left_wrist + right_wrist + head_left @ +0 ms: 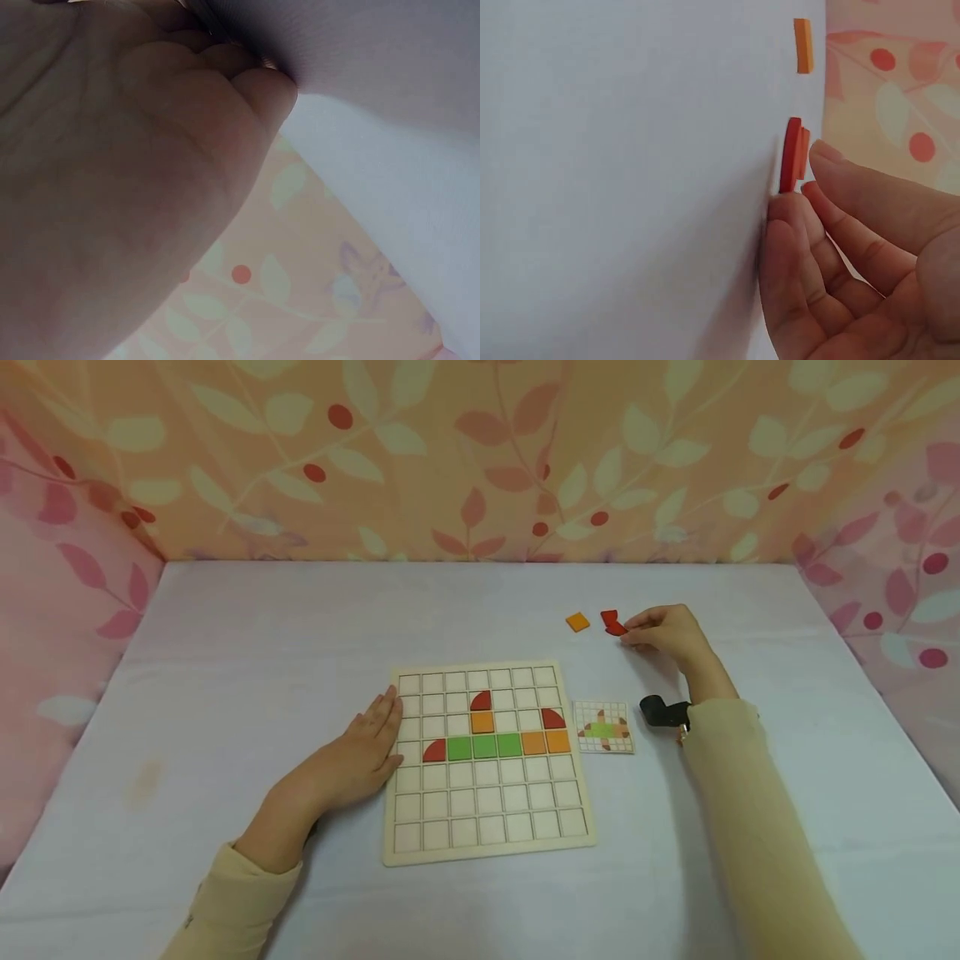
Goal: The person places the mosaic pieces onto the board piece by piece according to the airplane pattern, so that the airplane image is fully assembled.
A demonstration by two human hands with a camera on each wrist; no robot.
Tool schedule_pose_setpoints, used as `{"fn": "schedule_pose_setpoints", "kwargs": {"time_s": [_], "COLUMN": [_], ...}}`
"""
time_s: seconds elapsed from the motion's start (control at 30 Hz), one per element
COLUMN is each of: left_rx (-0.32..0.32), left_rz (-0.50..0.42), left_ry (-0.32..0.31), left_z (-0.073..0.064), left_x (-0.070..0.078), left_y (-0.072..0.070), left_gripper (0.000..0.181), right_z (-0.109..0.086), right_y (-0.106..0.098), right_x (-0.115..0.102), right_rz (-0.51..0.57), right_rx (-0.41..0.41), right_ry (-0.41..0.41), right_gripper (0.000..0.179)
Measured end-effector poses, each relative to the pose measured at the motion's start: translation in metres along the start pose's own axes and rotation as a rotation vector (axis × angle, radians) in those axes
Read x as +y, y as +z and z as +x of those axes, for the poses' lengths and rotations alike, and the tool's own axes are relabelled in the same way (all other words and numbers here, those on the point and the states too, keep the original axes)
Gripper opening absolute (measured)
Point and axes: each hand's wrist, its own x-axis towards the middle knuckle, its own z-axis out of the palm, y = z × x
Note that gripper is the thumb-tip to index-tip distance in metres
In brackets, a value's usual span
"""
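Twelve tiles (485,746) (visible), one board (491,799), one card (604,727).

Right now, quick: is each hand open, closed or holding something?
Left hand: open, at the left edge of the grid board.
Right hand: fingertips at the red pieces; cannot tell whether it grips one.

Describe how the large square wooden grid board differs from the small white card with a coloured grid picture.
The wooden board is larger than the small card. The left hand touches the board's left edge, while no hand touches the card. The board's green tiles look stronger in colour, while the card's green area looks paler. Both lie on the white cloth and show a grid.
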Motion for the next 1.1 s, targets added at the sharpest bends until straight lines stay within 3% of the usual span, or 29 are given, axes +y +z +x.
{"fn": "schedule_pose_setpoints", "kwargs": {"time_s": [0.23,0.7,1.1], "left_rx": [0.003,-0.001,-0.006], "left_rz": [0.016,0.02,-0.003], "left_ry": [0.004,0.002,0.008], "left_z": [0.001,0.002,0.002], "left_x": [0.001,0.002,-0.002], "left_y": [0.001,0.003,0.002], "left_gripper": [0.067,0.067,0.067], "right_z": [0.013,0.013,-0.014], "right_y": [0.007,0.008,0.004], "right_x": [-0.003,-0.003,-0.015], "right_rz": [0.034,-0.098,0.077], "right_rx": [0.052,0.082,0.044], "right_ry": [0.01,-0.045,-0.107], "right_gripper": [0.034,0.024,0.029]}}
